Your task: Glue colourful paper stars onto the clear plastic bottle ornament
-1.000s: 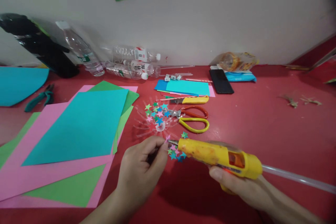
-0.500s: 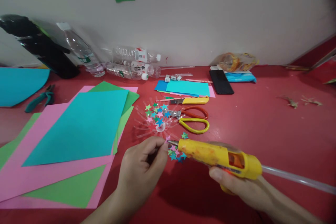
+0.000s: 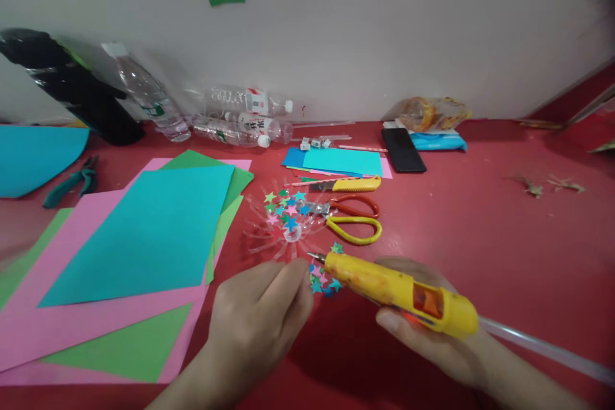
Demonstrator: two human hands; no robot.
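My right hand (image 3: 427, 343) is closed round a yellow hot glue gun (image 3: 398, 288) with a clear glue stick (image 3: 542, 349) sticking out of its back. The gun's metal nozzle (image 3: 314, 258) points left, just above a small heap of paper stars (image 3: 323, 282) on the red table (image 3: 480, 237). My left hand (image 3: 262, 311) lies beside the nozzle. Its fingers are pressed together with the tips near the stars, and what they pinch is hidden. Just beyond lies a clear plastic piece cut into splayed strips (image 3: 287, 221) with coloured stars stuck on it.
Large teal, pink and green paper sheets (image 3: 144, 230) lie to the left. Yellow and red scissors (image 3: 355, 218) and a yellow utility knife (image 3: 350, 184) are behind the gun. Plastic bottles (image 3: 240, 118), a phone (image 3: 403, 149), pliers (image 3: 72, 179) and small paper sheets (image 3: 341, 160) sit farther back.
The pink star held at the nozzle tip is no longer visible. My left hand has dropped slightly with its fingers flatter, and the glue gun has tilted, nozzle up and a little away from the fingers.
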